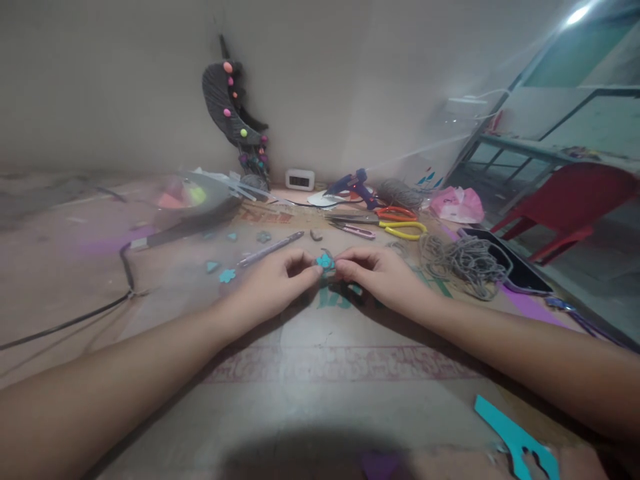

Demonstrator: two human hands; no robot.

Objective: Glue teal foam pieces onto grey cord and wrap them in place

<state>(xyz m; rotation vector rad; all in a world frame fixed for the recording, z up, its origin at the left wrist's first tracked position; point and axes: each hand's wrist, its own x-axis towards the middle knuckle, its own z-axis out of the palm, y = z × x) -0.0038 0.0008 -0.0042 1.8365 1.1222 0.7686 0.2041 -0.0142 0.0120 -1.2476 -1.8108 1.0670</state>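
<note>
Teal flower [325, 261] is mid-worktop [280, 400], pinched betw. L hand [287, 280] & R hand [373, 267], fingertips closed on its edges — they hide part of it, & the grey bit just behind is too small to make out. Far-L stuff is blurred, can't ID; teal cutout [503, 422] & purple scrap [380, 467] run off the bottom edge. Nearby: loose flower [227, 275] & pen [273, 248] by L hand, yellow scissors [407, 230] & glue gun [350, 183] beyond — yarn heap [467, 265] blocks part of phone [525, 267].
</note>
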